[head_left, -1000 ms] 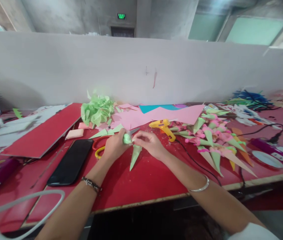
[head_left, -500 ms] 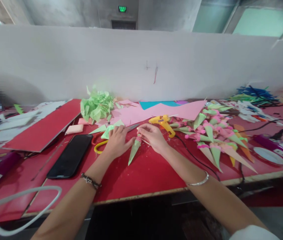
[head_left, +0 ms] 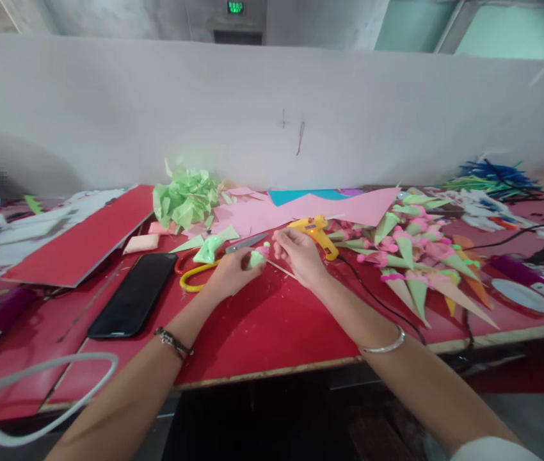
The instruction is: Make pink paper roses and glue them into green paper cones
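Observation:
My left hand [head_left: 233, 274] is closed round a small paper cone [head_left: 255, 258], pale green with a pink frill and a little green ball at its top. Most of the cone is hidden by the fingers. Just right of it, my right hand [head_left: 298, 257] is pinched, thumb against fingertips; whatever is between them is too small to make out. A thin stick [head_left: 281, 269] runs between the two hands. Scissors [head_left: 195, 280] with yellow and red handles lie beside my left hand, with a lump of light green clay [head_left: 208, 250] over them. A yellow glue gun [head_left: 320, 235] rests behind my right hand.
Finished-looking paper cones [head_left: 416, 256] are heaped at the right. A black phone [head_left: 132, 296] and a red board [head_left: 84, 240] lie left. Crumpled green paper [head_left: 185, 198] and pink sheets [head_left: 253, 214] are at the back. The glue gun's cord [head_left: 377, 298] crosses the right side.
The cone has tipped from pointing down toward me into my left hand's grasp. My right hand has drawn slightly away from its top, to the right.

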Motion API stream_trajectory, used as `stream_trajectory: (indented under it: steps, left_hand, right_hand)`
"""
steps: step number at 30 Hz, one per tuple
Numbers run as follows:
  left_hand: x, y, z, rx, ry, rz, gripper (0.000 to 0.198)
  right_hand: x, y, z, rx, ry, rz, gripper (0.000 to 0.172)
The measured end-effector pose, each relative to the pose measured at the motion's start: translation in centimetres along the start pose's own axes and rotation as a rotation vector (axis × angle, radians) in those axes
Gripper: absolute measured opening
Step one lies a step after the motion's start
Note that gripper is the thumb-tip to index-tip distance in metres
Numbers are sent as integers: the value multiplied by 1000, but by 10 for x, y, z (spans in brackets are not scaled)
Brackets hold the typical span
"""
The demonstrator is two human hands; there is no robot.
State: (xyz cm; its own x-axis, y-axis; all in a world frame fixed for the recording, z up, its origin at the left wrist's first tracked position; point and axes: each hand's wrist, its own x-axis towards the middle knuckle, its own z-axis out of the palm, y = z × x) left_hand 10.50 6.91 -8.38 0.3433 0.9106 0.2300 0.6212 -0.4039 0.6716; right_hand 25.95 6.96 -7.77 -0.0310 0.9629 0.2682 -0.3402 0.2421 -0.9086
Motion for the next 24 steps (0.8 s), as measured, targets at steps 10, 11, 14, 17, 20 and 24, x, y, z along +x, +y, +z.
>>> stream_trajectory:
  steps: [10, 11, 14, 17, 20, 24]
  left_hand:
    - [1, 8, -4, -1027, 41, -300, 22]
    - [1, 9, -4, -1091, 25, -313, 19]
    - [1, 12, -5, -1231, -48, -345, 13]
    - [0, 13, -6, -1300, -102, -357, 11]
    - [-2, 12, -4, -1267, -76, -327, 12]
    - [-3, 10, -1, -1164, -64, -279, 19]
  right_hand:
    - [2, -2, -1, 74, 37, 43, 21]
    - [1, -1, -1, 48, 32, 38, 19]
    - [1, 2, -2, -15, 37, -4, 16]
    - [2, 4, -1, -11, 42, 12, 18]
    - [2, 3, 1, 44, 24, 50, 23]
    - [1, 1, 1, -2, 5, 27, 17]
